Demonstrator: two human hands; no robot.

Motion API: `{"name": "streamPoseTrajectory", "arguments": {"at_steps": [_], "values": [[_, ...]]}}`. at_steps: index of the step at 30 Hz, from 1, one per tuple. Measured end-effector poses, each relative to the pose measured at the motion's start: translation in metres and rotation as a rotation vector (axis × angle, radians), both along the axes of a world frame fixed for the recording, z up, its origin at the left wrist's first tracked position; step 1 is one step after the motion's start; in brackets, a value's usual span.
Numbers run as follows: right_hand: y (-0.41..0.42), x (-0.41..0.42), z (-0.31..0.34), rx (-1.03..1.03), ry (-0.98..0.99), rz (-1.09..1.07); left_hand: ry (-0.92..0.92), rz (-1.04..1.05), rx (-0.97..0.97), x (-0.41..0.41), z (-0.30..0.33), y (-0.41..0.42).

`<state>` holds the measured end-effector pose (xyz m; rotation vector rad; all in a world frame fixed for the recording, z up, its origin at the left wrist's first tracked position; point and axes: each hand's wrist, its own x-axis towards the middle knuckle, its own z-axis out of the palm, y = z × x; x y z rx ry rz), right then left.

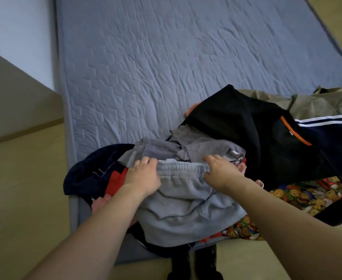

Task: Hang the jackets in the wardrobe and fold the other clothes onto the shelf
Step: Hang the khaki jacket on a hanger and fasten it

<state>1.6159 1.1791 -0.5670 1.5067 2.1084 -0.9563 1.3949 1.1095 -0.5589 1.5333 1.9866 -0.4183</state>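
Step in hand: you are picking one garment out of the heap, by the look of it to fold; judged from the grip, nothing is folded yet.
Item held: light grey fleece sweatpants with a gathered elastic waistband (pixel 183 199), lying on top of the pile at the near edge of the bed.
Left hand (pixel 143 176): fingers curled over the left end of the waistband, grasping it.
Right hand (pixel 219 171): fingers pinching the right end of the same waistband, thumb under the cloth.
Pile beneath: a mid-grey garment (pixel 188 148) just beyond the waistband; a dark navy fleece piece (pixel 91 168) to the left; a red garment (pixel 116 181) touching the left wrist; a bear-print multicoloured fabric (pixel 299 194) to the right.
Jackets, probable: a black jacket with an orange-trimmed pocket (pixel 246 126), a navy jacket with white stripes (pixel 331 126) and a khaki jacket (pixel 317 104) lie heaped at the right, untouched.
Bed: blue-grey quilted mattress cover (pixel 156 67), bare beyond the heap.
Wardrobe and shelf: not in view.
Next move calls for: lift the waistband clear of the pile, shake the legs straight, and lay the pants flat on the open quilt before folding.
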Motion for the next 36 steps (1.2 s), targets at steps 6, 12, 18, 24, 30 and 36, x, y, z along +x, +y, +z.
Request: {"name": "streamPoseTrajectory", "arguments": {"at_steps": [6,12,18,24,30,36], "values": [[0.017,0.005,0.005,-0.004,-0.014,-0.023,-0.018,0.020,0.032,0.007,0.000,0.018],[0.028,-0.024,0.001,0.044,0.068,0.080,-0.019,0.153,0.012,-0.015,0.001,0.012],[0.028,-0.063,-0.002,0.067,0.132,0.168,0.044,0.350,-0.078,-0.063,-0.001,-0.028],[0.058,0.012,-0.003,0.169,0.014,0.071,-0.084,0.247,0.069,0.010,-0.009,0.041],[0.124,0.173,-0.001,0.292,-0.153,-0.191,-0.131,-0.055,0.187,0.144,-0.012,0.136],[0.155,0.335,-0.023,0.222,-0.381,-0.305,-0.152,-0.327,0.203,0.296,-0.039,0.227]]}}
